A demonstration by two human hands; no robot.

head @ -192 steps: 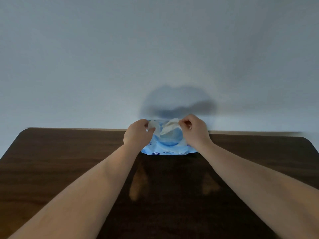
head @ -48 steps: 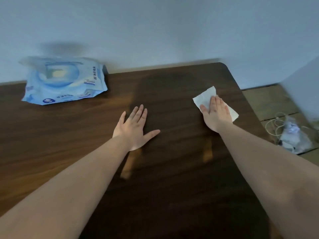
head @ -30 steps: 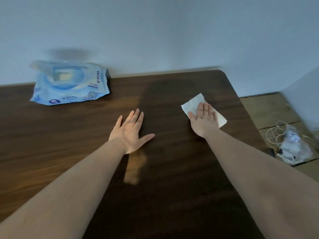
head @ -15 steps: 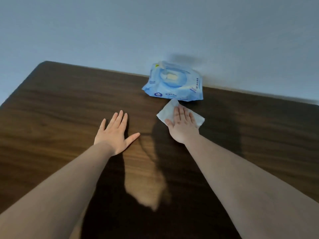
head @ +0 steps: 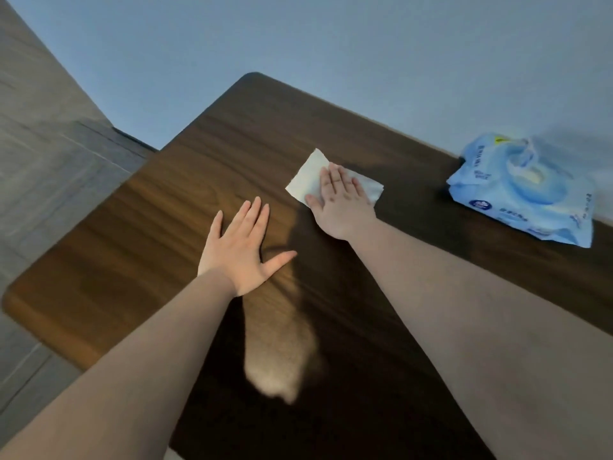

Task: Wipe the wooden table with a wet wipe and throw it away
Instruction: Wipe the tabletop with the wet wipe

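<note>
A white wet wipe (head: 306, 175) lies spread flat on the dark wooden table (head: 185, 180), toward its far left part. My right hand (head: 340, 200) presses flat on the wipe, fingers together, covering its middle. My left hand (head: 240, 250) rests palm down on the bare wood to the left and nearer me, fingers spread, holding nothing.
A light blue pack of wet wipes (head: 524, 187) lies at the far right of the table against the wall. The table's rounded left edge (head: 20, 303) drops to a grey tiled floor (head: 43, 174). A plain wall runs behind the table.
My right hand has slid the wipe leftward across the table, away from the blue pack. My view has swung left, bringing the table's left edge and floor into sight. The left hand stays flat.
</note>
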